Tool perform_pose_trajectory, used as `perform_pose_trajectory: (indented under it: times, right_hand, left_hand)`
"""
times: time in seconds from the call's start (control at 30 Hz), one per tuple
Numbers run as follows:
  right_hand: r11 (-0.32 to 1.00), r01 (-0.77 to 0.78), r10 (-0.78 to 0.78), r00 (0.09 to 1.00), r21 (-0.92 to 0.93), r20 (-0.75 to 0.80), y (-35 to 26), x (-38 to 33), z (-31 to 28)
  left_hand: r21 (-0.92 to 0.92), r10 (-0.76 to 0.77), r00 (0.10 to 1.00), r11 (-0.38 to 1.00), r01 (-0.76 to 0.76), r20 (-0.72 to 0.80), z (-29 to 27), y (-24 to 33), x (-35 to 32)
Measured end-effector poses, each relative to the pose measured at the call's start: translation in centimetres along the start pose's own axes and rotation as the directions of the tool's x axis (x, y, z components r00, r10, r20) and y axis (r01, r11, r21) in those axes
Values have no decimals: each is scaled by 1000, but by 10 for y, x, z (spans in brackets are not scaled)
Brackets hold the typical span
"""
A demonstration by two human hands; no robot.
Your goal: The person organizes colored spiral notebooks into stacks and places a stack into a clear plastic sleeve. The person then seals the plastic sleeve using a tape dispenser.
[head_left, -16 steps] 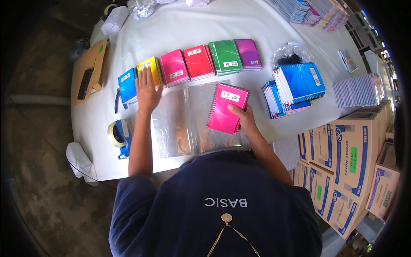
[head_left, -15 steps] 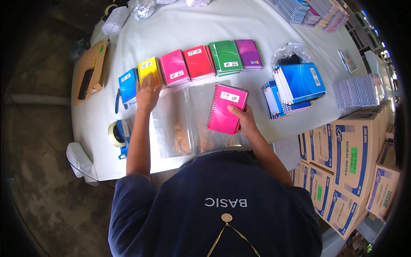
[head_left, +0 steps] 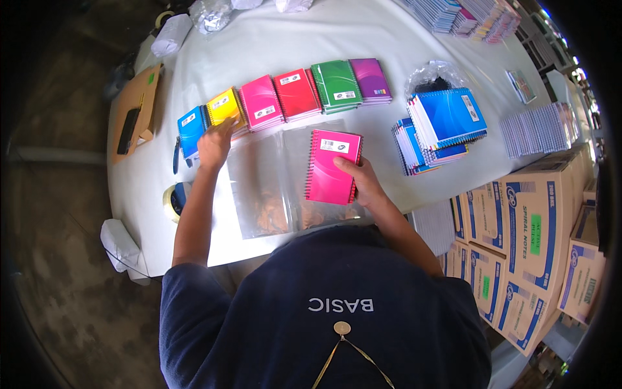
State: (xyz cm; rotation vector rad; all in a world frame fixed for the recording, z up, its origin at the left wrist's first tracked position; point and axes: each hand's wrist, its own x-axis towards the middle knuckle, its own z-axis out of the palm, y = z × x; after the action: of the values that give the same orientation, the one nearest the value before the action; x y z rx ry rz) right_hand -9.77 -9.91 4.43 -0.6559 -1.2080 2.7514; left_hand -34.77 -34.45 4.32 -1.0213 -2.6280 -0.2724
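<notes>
My right hand (head_left: 364, 179) grips a pink spiral notebook (head_left: 330, 170) by its right side, thumb across the cover, above clear plastic sheets (head_left: 262, 188). My left hand (head_left: 215, 144) reaches to the near edge of the yellow notebook (head_left: 222, 102), its fingers closed at that edge; the fingertips are partly hidden. That notebook lies in a row of small piles: blue (head_left: 190, 126) to its left, then pink (head_left: 259, 97), red (head_left: 298, 91), green (head_left: 337, 81) and purple (head_left: 370, 74) to its right.
Blue notebooks (head_left: 447, 117) are piled at the right, beside crumpled clear plastic (head_left: 440, 74). A tape roll (head_left: 171, 202) sits by my left forearm. Brown cartons (head_left: 531, 246) stand beyond the table's right edge. A cardboard piece (head_left: 146, 97) with a dark phone-like object lies far left.
My left hand has drawn back from the yellow cover to its near edge. The pink notebook in my right hand has shifted slightly left and is turned more upright.
</notes>
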Motion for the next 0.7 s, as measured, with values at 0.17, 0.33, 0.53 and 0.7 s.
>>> perform_pose_trajectory:
  times: [0.17, 0.33, 0.53, 0.7]
  right_hand:
    - [1000, 5, -5, 1000, 3, 5, 2, -2, 3]
    - [1000, -9, 9, 1000, 27, 26, 2, -7, 4]
    - [996, -50, 47, 998, 75, 45, 4, -3, -13]
    - [913, -293, 207, 932, 282, 297, 0, -6, -6]
  left_hand:
    - [-8, 1, 998, 1000, 0, 67, 1, -11, 6]
    - [12, 172, 960, 985, -174, -221, 14, -14, 0]
    - [-611, -278, 933, 787, 86, -227, -36, 51, 4]
    - [-995, 267, 964, 96, -38, -11, -72, 137, -19]
